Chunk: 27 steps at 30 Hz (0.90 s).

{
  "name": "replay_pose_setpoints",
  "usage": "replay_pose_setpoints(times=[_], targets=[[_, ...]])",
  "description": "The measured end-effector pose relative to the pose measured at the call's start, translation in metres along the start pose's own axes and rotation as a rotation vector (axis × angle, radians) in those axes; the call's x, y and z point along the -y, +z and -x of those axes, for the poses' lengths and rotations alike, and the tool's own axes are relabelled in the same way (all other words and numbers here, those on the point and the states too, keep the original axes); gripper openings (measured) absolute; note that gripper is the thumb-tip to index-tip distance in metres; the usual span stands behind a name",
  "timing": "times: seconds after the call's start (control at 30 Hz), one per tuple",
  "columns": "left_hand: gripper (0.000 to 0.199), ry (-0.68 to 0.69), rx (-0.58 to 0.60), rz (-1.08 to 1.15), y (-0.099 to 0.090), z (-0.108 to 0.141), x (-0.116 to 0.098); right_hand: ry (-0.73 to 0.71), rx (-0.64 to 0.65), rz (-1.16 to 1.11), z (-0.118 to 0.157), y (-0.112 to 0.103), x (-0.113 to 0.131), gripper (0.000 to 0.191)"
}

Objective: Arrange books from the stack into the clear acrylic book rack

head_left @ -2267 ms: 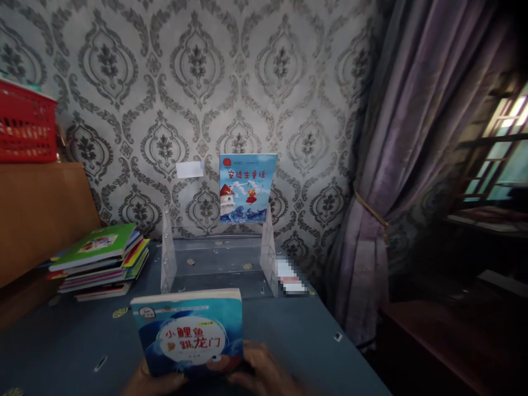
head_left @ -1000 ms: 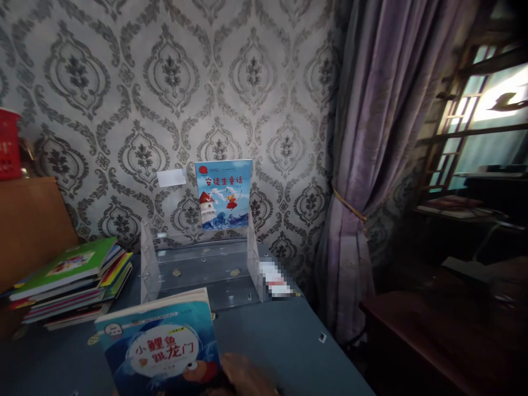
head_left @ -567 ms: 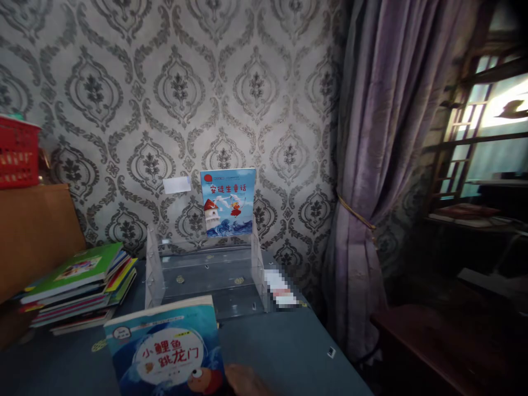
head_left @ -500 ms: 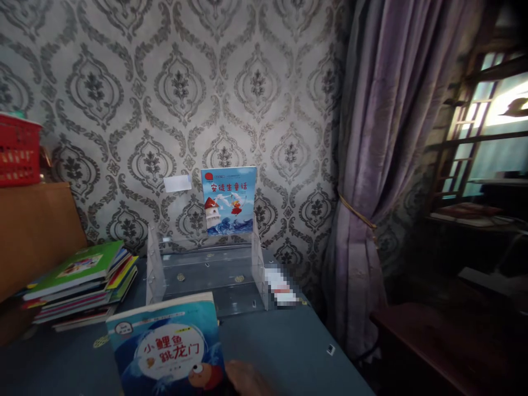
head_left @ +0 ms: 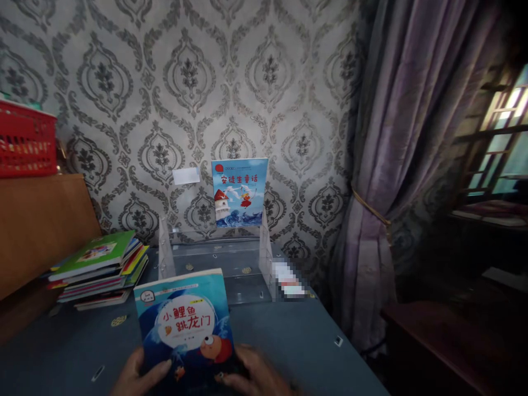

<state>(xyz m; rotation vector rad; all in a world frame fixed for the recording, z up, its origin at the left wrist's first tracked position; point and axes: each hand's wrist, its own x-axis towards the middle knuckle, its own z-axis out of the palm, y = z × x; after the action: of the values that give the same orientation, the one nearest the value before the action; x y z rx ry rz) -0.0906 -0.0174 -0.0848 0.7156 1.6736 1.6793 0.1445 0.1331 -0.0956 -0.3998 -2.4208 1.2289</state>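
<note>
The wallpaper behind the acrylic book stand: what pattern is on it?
Dark grey damask medallions on pale grey wallpaper, best seen in the head view.

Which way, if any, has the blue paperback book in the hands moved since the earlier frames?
Yes, upward. The blue paperback book now overlaps the front base of the clear acrylic display stand; earlier its top edge sat level with that base.

Head view looks forward, down over hands (head_left: 258, 375) toward wall (head_left: 103, 77).

I'm holding the blue paperback (head_left: 185, 330) between my left hand (head_left: 134, 374) and right hand (head_left: 256, 374), just in front of the clear acrylic stand (head_left: 216, 269); another picture book (head_left: 239, 192) stands on that stand; a stack of books (head_left: 97, 269) lies left of it on the tabletop (head_left: 289, 352).
</note>
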Motion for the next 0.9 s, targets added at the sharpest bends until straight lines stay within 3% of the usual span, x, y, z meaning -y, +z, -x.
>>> replay_pose_setpoints(times=[0.17, 0.37, 0.9], targets=[[0.065, -0.044, 0.136, -0.064, -0.001, 0.002, -0.02, 0.04, -0.011, -0.102, -0.001, 0.001, -0.001, 0.053], [0.059, -0.01, 0.283, -0.001, -0.001, 0.002, -0.026, 0.049, -0.01, -0.176, -0.007, 0.005, -0.005, 0.053], [0.053, 0.011, 0.353, 0.071, 0.0, 0.002, -0.021, 0.073, -0.05, -0.101, -0.005, 0.005, -0.004, 0.044]])
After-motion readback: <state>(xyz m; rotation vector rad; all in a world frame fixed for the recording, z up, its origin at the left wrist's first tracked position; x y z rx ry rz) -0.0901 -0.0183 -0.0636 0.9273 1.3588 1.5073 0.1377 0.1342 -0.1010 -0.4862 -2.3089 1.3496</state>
